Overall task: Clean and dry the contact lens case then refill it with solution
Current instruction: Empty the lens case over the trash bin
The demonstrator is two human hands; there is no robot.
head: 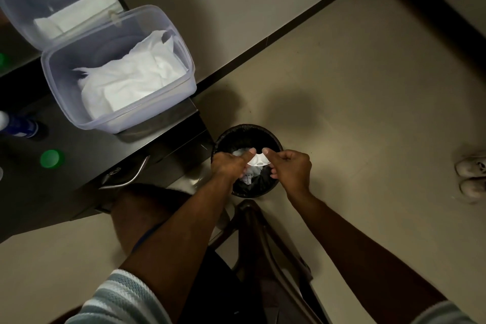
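- Here the white lens case point(257, 161) lies crosswise, long axis left to right, above the bin point(273, 139).
- Left hand point(229, 163) and right hand point(290, 166) each pinch one end with curled fingers.

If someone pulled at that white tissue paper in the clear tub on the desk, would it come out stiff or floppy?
Probably floppy: the tissue paper lies crumpled and folded in the clear tub, with soft creases. It looks light, so it would likely lift easily. The tub stands near the desk corner, so a hard tug might slide it.

White plastic contact lens case point(257, 160); round bin with black liner point(223, 139); clear plastic tub point(65, 102) of white tissues point(126, 84); green round cap point(51, 158); grey-and-white striped sleeve point(123, 297).
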